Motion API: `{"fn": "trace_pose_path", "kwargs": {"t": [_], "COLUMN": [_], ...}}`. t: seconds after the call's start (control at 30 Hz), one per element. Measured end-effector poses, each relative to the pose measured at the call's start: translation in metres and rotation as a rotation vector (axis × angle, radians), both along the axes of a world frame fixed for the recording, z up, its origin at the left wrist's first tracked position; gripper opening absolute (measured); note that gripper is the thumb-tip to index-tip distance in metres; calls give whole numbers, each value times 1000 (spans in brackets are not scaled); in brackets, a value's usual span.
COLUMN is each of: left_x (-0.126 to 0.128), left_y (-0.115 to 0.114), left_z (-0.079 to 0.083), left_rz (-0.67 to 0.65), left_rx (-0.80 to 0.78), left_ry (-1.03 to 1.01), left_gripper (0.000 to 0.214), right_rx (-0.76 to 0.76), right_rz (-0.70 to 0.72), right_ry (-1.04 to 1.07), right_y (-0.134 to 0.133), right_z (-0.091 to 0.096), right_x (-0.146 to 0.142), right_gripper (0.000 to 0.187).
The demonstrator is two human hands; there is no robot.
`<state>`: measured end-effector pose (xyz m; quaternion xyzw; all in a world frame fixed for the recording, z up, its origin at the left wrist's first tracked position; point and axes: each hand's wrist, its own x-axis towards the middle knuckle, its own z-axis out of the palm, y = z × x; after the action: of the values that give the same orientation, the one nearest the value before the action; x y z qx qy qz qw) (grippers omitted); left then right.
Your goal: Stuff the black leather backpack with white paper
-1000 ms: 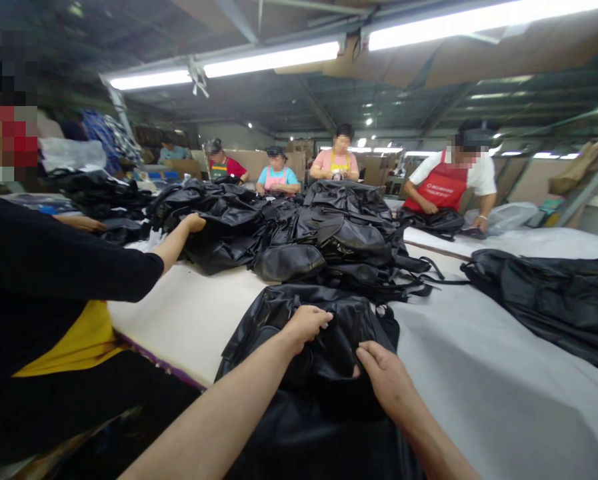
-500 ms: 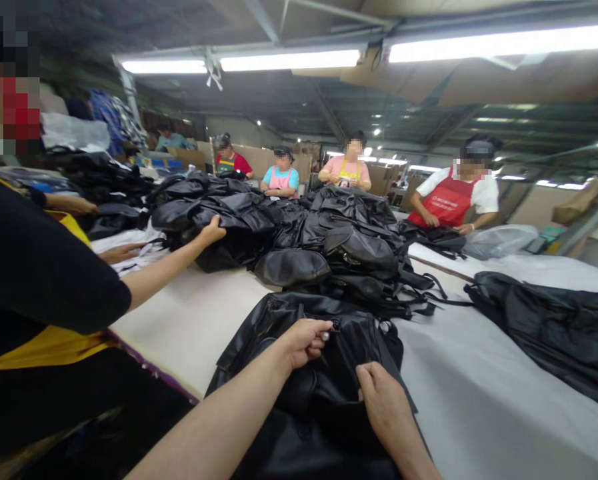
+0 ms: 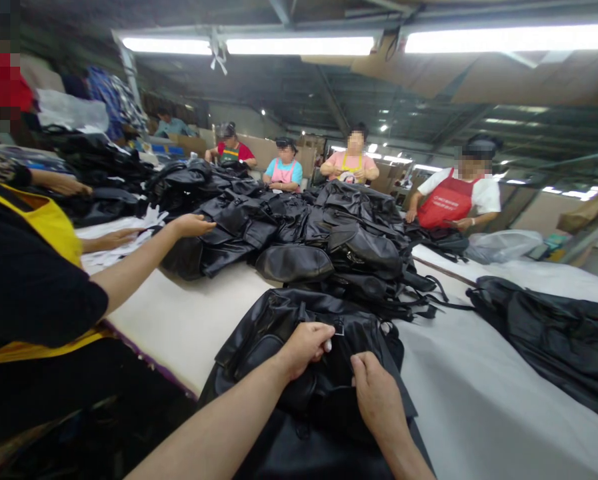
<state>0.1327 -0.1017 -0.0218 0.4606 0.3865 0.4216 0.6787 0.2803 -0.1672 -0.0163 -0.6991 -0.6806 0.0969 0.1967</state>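
A black leather backpack [image 3: 279, 320] lies at the near edge of the white table [image 3: 479, 387], right in front of me. My left hand [image 3: 303, 347] is closed in a pinch on a small metal zipper pull at the top of the backpack's pocket. My right hand [image 3: 373, 393] grips the black pocket fabric just to the right, fingers curled over its edge. Both forearms reach in from the bottom of the view.
A big heap of black bags [image 3: 329, 240] covers the table's middle, with another pile [image 3: 553, 333] at the right. A person in black and yellow at my left stretches a hand [image 3: 191, 227] to the heap. Several other people work along the far side.
My left hand has settled on the zipper pull and my right hand moved up closer to it. The neighbour's hand let go of the bag heap and opened.
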Motion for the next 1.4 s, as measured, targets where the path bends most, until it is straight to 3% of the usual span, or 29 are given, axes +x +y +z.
{"fn": "trace_pose_path", "kwargs": {"t": [0.2,0.3,0.4,0.5,0.67,0.77,0.87,1.0,1.1,1.17,1.27,1.4], "left_x": [-2,-2,0,3,5,2,-3,-8,-5,0,8,9], "left_y": [-5,-7,-8,-9,-9,-11,-16,-15,-6,0,5,3], "left_z": [1,0,-2,-2,-3,-2,1,2,-1,-5,-9,-10], "left_rz": [14,23,46,93,115,91,-61,-244,-227,-187,-131,-103], "left_rx": [57,57,68,103,108,91,65,-28,-130,-176,-202,-181], "left_ry": [44,58,81,81,49,35,25,-60,-153,-168,-132,-70], "left_gripper": [32,29,23,17,18,19,18,24,18,26,40,37], "right_rx": [10,30,128,212,116,163,320,492,599,638,652,669], "right_rz": [13,64,173,150,249,290,339,450,515,543,580,593], "right_ry": [-144,-175,-122,-23,92,128,177,163,89,28,-39,-55], "right_y": [26,34,43,56,80,79,57,16,-2,-4,-2,-2], "right_z": [19,25,29,35,44,46,36,7,-12,-20,-27,-31], "right_x": [-24,-22,-9,-1,-13,-15,-5,13,20,22,23,23], "right_gripper": [26,27,29,31,25,19,20,15,18,22,28,29]}}
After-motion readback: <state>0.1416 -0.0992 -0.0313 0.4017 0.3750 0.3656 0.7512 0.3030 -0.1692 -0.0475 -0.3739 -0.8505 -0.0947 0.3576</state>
